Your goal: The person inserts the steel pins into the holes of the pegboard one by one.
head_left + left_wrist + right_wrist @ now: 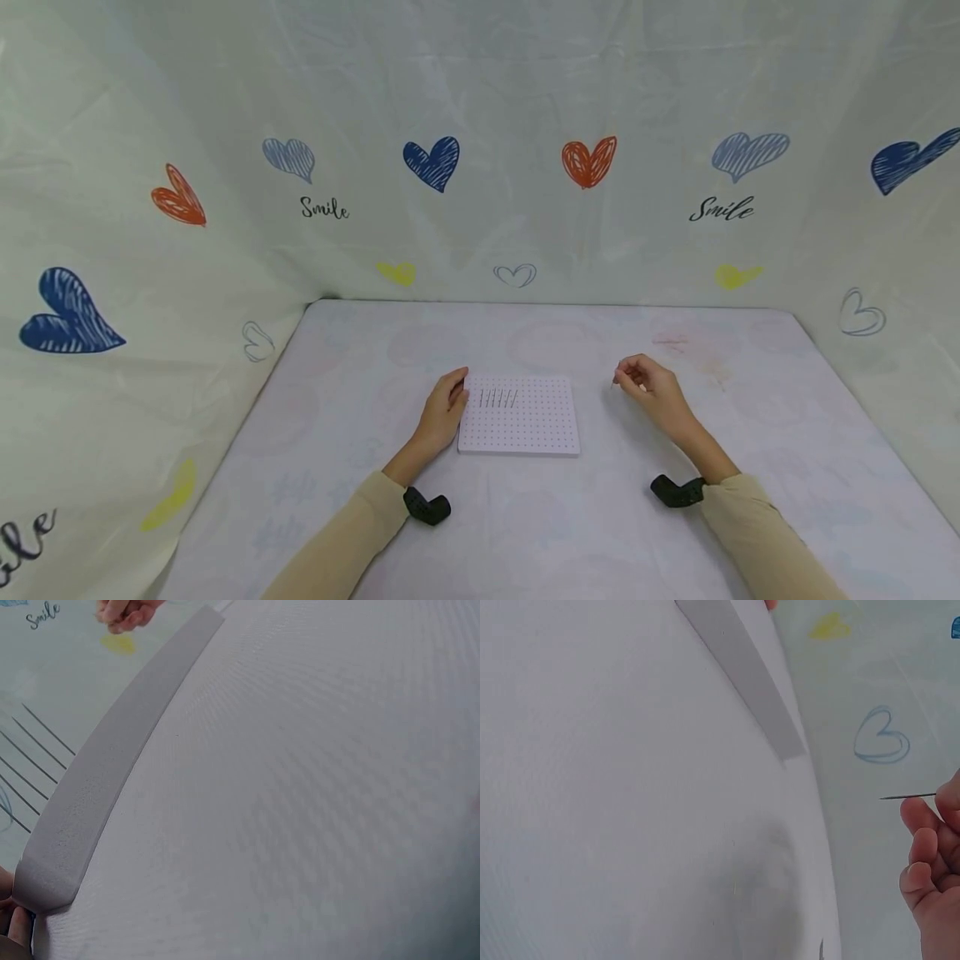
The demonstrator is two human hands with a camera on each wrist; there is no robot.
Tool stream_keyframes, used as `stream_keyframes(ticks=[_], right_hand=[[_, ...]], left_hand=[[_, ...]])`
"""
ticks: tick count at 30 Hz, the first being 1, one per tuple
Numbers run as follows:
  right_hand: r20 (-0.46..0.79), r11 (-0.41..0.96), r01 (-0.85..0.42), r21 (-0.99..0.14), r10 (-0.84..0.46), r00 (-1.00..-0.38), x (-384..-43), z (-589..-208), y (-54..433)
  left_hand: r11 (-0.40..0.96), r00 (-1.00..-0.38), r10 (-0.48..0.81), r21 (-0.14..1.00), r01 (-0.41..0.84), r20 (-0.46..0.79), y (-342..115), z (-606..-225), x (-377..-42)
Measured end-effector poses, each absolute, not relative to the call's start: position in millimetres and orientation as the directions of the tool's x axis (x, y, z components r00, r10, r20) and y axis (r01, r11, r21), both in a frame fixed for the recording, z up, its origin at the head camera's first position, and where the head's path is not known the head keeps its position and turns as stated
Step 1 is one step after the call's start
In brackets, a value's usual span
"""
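Note:
A white board with rows of small holes lies flat on the table. Several thin dark needles stand in a row in its far left part; the left wrist view shows them rising above the board's side. At the board's left edge, near the far corner, my left hand holds it with thumb and fingers. To the right of the board, my right hand is raised above the table and pinches one needle between thumb and index finger. Its pointed end sticks out past the fingertips.
The table has a pale cloth with faint prints. Behind it hangs a whitish curtain with hearts and lettering. A black device sits at the left wrist, another black device at the right wrist.

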State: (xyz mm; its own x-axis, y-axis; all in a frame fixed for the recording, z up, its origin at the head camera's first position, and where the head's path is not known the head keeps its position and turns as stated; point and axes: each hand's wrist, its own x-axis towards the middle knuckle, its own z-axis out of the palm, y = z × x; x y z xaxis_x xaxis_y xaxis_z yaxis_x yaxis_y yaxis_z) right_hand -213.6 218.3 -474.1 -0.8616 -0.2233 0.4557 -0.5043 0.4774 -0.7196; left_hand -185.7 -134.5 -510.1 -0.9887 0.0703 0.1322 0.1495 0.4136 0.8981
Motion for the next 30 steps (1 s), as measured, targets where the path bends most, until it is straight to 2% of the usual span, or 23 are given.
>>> stream_keyframes(ticks=[9,22,30], right_hand=[[0.452,0.476,-0.524,-0.706,-0.267,-0.851,-205,-467,192],[0.415,0.399,-0.535,-0.745,-0.351,-0.839,-200,-468,157],[0.417,0.363,-0.575,-0.733,-0.428,-0.802,-200,-474,134]], left_hand=[[0.412,-0.99,0.072,0.9,0.144,0.125,-135,-510,-186],[0.426,-0.988,0.072,0.892,0.154,0.136,-135,-511,-186],[0.387,-0.982,0.079,0.902,0.19,0.173,-136,-512,-187]])
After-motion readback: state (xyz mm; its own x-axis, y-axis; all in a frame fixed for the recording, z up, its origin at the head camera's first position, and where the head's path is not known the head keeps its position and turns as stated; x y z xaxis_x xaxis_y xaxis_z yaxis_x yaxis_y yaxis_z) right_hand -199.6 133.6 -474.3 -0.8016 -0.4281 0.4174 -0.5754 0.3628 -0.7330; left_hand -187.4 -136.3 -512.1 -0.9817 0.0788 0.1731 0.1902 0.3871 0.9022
